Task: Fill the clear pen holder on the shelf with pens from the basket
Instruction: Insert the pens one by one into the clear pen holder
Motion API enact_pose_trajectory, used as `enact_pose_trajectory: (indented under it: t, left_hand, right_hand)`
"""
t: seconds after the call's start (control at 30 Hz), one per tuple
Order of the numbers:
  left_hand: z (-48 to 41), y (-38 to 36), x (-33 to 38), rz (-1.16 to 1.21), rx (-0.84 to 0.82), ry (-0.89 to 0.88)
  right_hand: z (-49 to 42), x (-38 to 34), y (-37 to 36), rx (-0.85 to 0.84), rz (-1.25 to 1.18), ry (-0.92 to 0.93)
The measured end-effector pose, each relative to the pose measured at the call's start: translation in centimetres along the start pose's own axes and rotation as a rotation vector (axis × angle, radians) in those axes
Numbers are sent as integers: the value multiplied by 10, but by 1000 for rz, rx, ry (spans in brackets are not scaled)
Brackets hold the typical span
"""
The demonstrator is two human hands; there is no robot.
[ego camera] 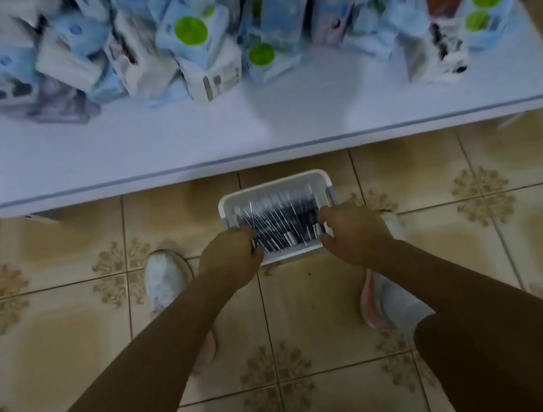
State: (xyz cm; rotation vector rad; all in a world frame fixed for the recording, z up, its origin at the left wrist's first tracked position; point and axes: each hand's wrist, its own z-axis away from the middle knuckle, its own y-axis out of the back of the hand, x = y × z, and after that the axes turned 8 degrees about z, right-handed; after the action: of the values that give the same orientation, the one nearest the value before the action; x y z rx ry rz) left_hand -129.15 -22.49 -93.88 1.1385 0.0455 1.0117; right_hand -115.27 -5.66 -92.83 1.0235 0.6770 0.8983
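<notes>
Nearest the camera, two bare forearms reach forward and down over a tiled floor [310, 304], with a white shoe [165, 278] to the left and another shoe [389, 297] to the right.

The left hand [231, 252] and the right hand [353, 233] are both at the near end of a white basket [325, 178] that sits on the floor just in front of the shelf. Their fingers are curled in among the pens [282, 218], which lie side by side and fill the basket. Blur prevents a finding on whether either hand has closed on a pen or on the basket rim; I cannot tell.

Beyond the basket stands a low white shelf [151, 145]. Its near part is bare. Its far part carries crowded blue and white packages [193, 43], some with green round labels.

The clear pen holder cannot be made out anywhere on the shelf in this view.

Assessment: the task appears to be at its opening stage. The basket looks full and no pen is seen outside it. Lifting pens, locating the holder and filling it all remain to be done.
</notes>
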Motion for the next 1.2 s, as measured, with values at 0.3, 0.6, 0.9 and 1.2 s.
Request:
enact_pose_trajectory:
  t: [0.3, 0.6, 0.9, 1.2]
  left_hand:
    - [-91, -89, -36, 371, -70, 255]
    - [-127, -139, -42, 417, -47, 432]
    - [-130, -144, -34, 495, 68, 414]
    - [-138, -150, -26, 753, 140, 616]
  right_hand:
    - [-83, 12, -83, -224, -7, -5]
    - [-116, 4, -130, -354, -74, -116]
    - [-123, -26, -141, -371, -141, -68]
    - [-113, -37, -146, -341, -410, -85]
